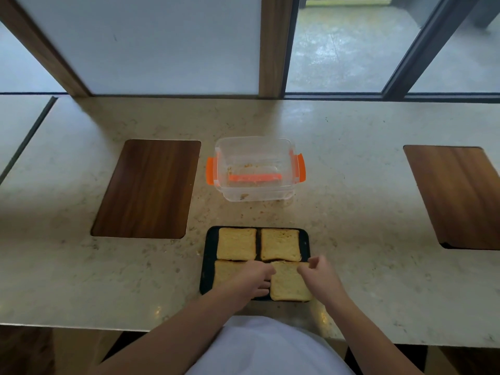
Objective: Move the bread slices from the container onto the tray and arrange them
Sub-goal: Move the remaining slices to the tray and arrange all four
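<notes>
A black tray [209, 255] lies near the counter's front edge with several toasted bread slices on it in a two-by-two grid. The far-left slice [236, 243] and far-right slice [280, 244] lie flat. My left hand [250, 280] rests over the near-left slice [224, 272], its fingers touching the left edge of the near-right slice [288, 284]. My right hand [320, 274] pinches that slice's far-right corner. The clear plastic container [254, 169] with orange clips stands behind the tray, holding only crumbs.
A wooden inlay board [147, 188] is set in the stone counter at the left, another [457, 196] at the right. Crumbs are scattered around the container and tray. Windows and a wooden frame rise behind the counter.
</notes>
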Available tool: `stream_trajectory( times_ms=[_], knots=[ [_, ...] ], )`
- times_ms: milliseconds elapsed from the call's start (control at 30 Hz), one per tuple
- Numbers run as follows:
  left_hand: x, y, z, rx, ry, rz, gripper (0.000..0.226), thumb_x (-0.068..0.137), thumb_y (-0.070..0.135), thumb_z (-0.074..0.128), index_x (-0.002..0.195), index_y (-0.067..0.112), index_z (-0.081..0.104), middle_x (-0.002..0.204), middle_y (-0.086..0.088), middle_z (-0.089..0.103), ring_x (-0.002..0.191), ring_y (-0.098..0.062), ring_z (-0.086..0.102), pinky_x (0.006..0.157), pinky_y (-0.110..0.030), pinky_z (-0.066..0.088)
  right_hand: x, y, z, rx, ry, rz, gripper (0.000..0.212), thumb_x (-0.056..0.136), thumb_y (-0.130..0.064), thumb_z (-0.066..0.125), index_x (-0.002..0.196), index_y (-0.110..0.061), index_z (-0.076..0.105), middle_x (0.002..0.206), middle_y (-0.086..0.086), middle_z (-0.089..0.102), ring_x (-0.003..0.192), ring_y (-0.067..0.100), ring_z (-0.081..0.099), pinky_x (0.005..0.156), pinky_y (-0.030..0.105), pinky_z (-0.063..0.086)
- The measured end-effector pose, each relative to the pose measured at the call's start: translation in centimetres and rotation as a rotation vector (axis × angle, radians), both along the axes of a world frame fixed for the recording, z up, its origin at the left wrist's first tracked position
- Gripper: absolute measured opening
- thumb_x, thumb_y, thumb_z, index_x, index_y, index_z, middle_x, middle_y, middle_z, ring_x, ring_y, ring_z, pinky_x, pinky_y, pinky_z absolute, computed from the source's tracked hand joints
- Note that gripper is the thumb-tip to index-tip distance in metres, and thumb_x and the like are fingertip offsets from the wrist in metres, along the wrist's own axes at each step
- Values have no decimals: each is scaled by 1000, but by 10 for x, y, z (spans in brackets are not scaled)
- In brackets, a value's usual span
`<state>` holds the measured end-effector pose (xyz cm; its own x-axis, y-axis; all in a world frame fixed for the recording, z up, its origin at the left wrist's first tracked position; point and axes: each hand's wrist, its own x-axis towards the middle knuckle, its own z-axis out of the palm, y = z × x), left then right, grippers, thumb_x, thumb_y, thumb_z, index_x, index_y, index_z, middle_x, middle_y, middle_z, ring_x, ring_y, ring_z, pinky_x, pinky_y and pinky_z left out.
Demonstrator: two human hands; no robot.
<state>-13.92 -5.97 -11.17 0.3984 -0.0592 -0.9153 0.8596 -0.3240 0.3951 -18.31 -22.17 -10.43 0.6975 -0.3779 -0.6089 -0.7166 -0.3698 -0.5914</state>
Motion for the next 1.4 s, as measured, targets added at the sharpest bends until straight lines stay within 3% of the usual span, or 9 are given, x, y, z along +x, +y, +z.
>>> stream_trajectory(
  times_ms=[233,367,467,600,767,933,1167,1400],
  knots=[
    [-2,-3,-3,26,0,8,41,92,12,58,133,6,56,127,-12,62,117,-22,61,94,-34,56,-4,1,1,27,36,-18,54,91,-26,60,139,-7,45,111,2,54,81,4,51,64,28,45],
    [-6,0,-5,2,-16,-1,40,92,14,58,132,9,56,123,-9,61,112,-21,60,86,-31,55,-2,2,3,66,39,-27,51,92,-26,60,137,-8,46,119,5,54,88,10,52,69,30,44],
    [-6,3,-7,-33,-30,-19,41,91,15,58,131,10,57,126,-10,60,116,-23,59,91,-33,54,-1,5,5,97,43,-29,47,92,-26,60,135,-10,48,117,4,55,88,9,53,66,28,44],
    [-3,10,-5,-30,-37,3,34,92,17,57,126,11,57,125,-10,59,117,-24,58,99,-37,52,-2,7,6,132,58,-55,36,93,-26,60,126,-12,52,111,0,58,97,14,56,77,32,48],
    [-5,17,-9,-57,-85,-42,32,89,21,57,120,16,63,118,-8,63,109,-20,60,98,-37,53,-7,9,6,147,65,-62,30,94,-26,60,121,-15,52,108,-2,58,94,11,55,66,26,45],
    [-6,18,-6,-67,-104,-43,17,92,21,56,109,23,59,117,-8,63,109,-21,61,96,-36,54,-7,11,4,139,74,-36,29,95,-26,60,121,-17,51,112,0,58,100,14,57,66,26,47],
    [-8,19,-8,-88,-108,-31,19,91,20,58,110,25,58,122,-9,62,113,-23,60,96,-38,54,-7,11,3,121,70,-15,24,95,-26,60,115,-19,51,108,-3,57,98,13,57,77,29,50],
    [-12,19,-9,-61,-127,-62,38,92,23,59,130,20,58,122,-3,62,113,-19,60,90,-33,55,-7,12,3,110,87,-27,21,95,-26,61,112,-19,52,104,-5,57,92,8,56,70,27,47]
  ],
)
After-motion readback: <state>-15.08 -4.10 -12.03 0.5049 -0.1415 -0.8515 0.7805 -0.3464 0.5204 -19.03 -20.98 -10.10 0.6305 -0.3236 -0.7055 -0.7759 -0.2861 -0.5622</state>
